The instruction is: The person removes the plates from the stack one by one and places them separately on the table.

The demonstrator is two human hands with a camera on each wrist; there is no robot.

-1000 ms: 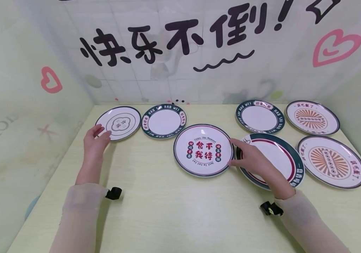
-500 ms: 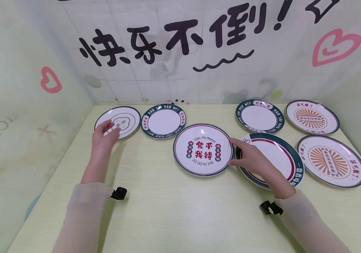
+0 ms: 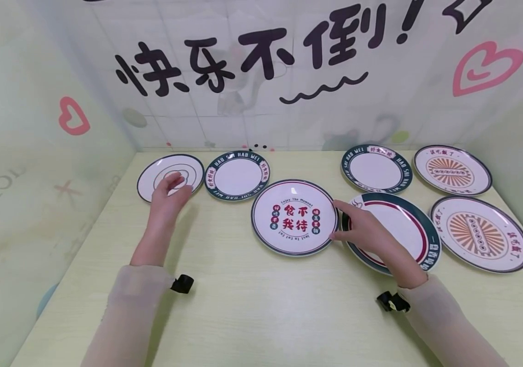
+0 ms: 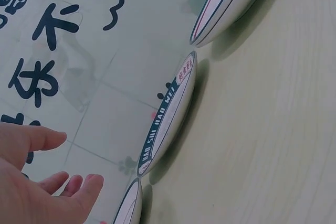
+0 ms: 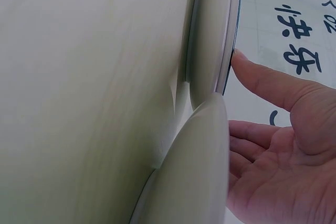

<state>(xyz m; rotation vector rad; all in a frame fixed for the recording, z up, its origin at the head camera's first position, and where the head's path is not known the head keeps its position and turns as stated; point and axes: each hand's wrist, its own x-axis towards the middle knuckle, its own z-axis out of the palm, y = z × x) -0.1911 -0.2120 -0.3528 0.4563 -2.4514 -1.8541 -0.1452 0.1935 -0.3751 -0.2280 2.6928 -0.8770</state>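
Observation:
In the head view my left hand (image 3: pixel 171 198) hovers over the front of a white plate (image 3: pixel 146 178) with a thin dark rim, partly hiding its drawing. The left wrist view has its fingers (image 4: pixel 84 195) loosely bent, with nothing between them and the thumb. My right hand (image 3: pixel 362 227) reaches across a green-rimmed plate (image 3: pixel 399 216), its thumb and a fingertip at the right rim of a white plate (image 3: pixel 284 239) bearing red characters. From the right wrist, the thumb (image 5: pixel 262 77) touches that rim while the other fingers stay loosely extended.
A smaller green-rimmed plate (image 3: pixel 237 176) lies beside the left plate, and another (image 3: pixel 376 171) at the back right. Two orange sunburst plates (image 3: pixel 450 172) sit along the right side. All rest on a pale wooden table (image 3: pixel 261 306), against a printed wall covering (image 3: pixel 289 122).
My left hand has moved right, from the left plate's front-left rim to over its front part. My right hand and the plates stay where they were.

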